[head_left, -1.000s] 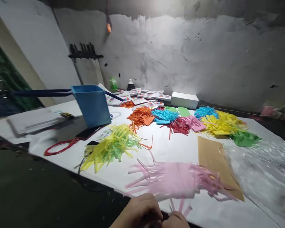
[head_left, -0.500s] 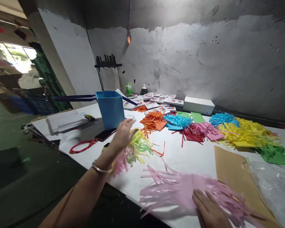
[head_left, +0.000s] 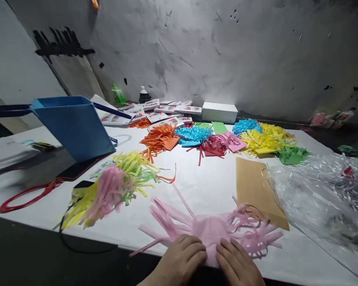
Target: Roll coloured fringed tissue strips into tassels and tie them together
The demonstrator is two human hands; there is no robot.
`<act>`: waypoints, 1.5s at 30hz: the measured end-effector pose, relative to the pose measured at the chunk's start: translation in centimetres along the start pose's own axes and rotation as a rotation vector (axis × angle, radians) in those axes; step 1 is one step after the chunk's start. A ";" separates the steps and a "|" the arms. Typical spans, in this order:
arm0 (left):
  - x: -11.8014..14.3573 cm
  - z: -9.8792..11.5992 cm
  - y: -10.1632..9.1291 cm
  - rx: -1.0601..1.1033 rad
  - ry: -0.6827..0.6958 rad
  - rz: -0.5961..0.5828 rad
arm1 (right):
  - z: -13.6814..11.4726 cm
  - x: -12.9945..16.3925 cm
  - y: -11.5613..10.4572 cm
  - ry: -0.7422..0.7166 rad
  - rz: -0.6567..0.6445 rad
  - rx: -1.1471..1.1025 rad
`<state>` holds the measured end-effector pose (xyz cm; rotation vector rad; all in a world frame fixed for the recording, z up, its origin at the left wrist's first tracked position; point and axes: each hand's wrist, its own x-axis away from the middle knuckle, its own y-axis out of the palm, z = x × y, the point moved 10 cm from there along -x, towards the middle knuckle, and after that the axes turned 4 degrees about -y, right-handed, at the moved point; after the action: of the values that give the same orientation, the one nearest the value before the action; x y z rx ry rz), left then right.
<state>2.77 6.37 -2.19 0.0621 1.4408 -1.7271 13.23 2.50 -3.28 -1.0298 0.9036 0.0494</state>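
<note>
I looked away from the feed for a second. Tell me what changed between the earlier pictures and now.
The left hand came back from the yellow-green strip pile, leaving a pink fringed bundle on top of it. It now lies flat beside the right hand on the near edge of the pink fringed paper; neither grips anything. The blue container, brown envelope and far coloured piles stayed put.

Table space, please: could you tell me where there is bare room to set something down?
Bare white table lies between the yellow-green fringe pile, the tan envelope and the pink fringed paper under both hands. The far edge and right side are crowded.
</note>
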 end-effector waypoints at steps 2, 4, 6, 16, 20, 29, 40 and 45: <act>-0.2 -0.4 -0.5 -0.001 -0.063 -0.013 | 1.1 -0.5 -0.6 0.135 0.064 -0.102; -0.6 -1.6 -0.3 -0.049 -0.189 -0.045 | 2.6 -1.3 -0.3 0.306 0.079 -0.192; -1.1 -3.5 0.3 -0.134 -0.348 -0.117 | 3.9 -2.2 0.7 0.436 0.044 -0.209; -2.5 -8.4 1.6 -0.335 -0.762 -0.454 | 7.8 -2.4 2.0 0.664 -0.075 0.085; -2.6 -8.6 1.9 -0.350 -0.776 -0.469 | 5.2 -3.7 0.1 0.368 0.027 -0.007; -3.2 -7.2 0.1 -0.326 -0.629 -0.275 | 3.9 -4.4 1.7 0.301 -0.034 -0.062; -1.1 -1.9 -0.1 -0.047 -0.160 -0.047 | 2.4 -2.4 0.1 0.288 -0.010 -0.161; -0.4 -3.6 -1.3 -0.132 -0.382 -0.038 | 4.1 -0.8 1.4 0.517 -0.070 -0.121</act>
<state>0.51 9.54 -2.12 -0.3496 1.2704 -1.5660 14.61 6.65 -2.94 -1.2111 1.3431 -0.2342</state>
